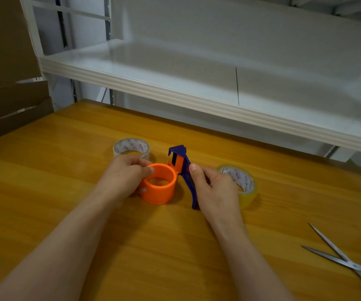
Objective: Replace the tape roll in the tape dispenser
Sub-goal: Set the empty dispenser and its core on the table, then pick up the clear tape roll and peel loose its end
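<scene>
Bench: yellow-orange wooden bench [66,181], which carried everything listed below.
Task item: plastic hand-held tape dispenser [181,161], at mid-bench between the two hands and resting on the bench.
Drum: orange ring-shaped drum [160,192] of the dispenser stood on end, open side up, with its orange outer wall exposed.
Handle: dark blue curved handle [187,181] ran along the drum's right side, from the blue cutter head [178,151] at the far end to a tip pointing toward the person.
Left hand: left hand [127,177] was at the drum's left side. Grip closed round the drum wall, one fingertip on the top rim and the thumb low on the near side.
Right hand: right hand [214,187] was at the handle. Grip pinched the blue handle, thumb laid along its right edge; the other fingers were curled behind it and mostly hidden.
Roll A: clear packing-tape roll with a printed white core [131,147] lay flat just behind the left hand.
Roll B: yellowish clear tape roll with a printed white core [245,187] sat just right of the right hand, partly covered by it.
Scissors: steel scissors with black handles [344,259] lay open at the right near corner, well apart from the dispenser.
Background: white shelf [175,83] stood above the far edge of the bench; brown cardboard [6,61] was at far left.
</scene>
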Demonstrator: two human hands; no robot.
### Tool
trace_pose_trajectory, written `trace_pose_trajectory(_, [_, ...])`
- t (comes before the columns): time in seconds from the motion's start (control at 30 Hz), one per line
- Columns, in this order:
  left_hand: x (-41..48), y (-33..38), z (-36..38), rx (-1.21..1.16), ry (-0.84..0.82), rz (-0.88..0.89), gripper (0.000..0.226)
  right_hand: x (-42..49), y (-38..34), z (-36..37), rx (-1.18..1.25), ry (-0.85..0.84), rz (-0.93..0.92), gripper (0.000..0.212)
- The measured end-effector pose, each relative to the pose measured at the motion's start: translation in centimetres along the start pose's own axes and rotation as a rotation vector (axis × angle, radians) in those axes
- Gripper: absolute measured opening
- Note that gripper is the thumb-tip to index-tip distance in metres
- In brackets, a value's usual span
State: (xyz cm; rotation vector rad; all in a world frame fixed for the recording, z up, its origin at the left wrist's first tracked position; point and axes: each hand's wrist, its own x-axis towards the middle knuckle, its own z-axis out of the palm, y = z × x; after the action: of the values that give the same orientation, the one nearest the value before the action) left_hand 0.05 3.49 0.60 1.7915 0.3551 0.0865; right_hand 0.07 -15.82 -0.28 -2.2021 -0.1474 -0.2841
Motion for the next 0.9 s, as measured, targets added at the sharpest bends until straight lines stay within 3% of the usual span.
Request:
trace_pose_trajectory(0.17, [-0.2,-0.1,-0.1,0.070,0.115,0.142,0.007,-0.2,-0.1,-1.1,0.031,0.099,-0.020,0.036])
trace_pose_trajectory(0.33, [-2.4,0.9,1.3,0.110,0.274,0.407,0.009,0.2,0.2,-3.1,0.184,0.233,0.027,0.018])
trace_pose_trajectory(0.53, [-3.8,3.6,4.4,0.171,0.136,0.635,0.016,1.0,2.3,-7.8,0.194,0.425,0.182,0.018])
trace_pose_trajectory(0.63, [-3.6,5.5,5.6,0.206,0.123,0.699,0.012,1.3,4.0,-8.8,0.096,0.394,0.260,0.014])
trace_pose_trajectory(0.9, [-4.1,2.7,7.3,0.174,0.119,0.639,0.014,2.1,5.2,-8.5,-0.020,0.267,0.455,0.045])
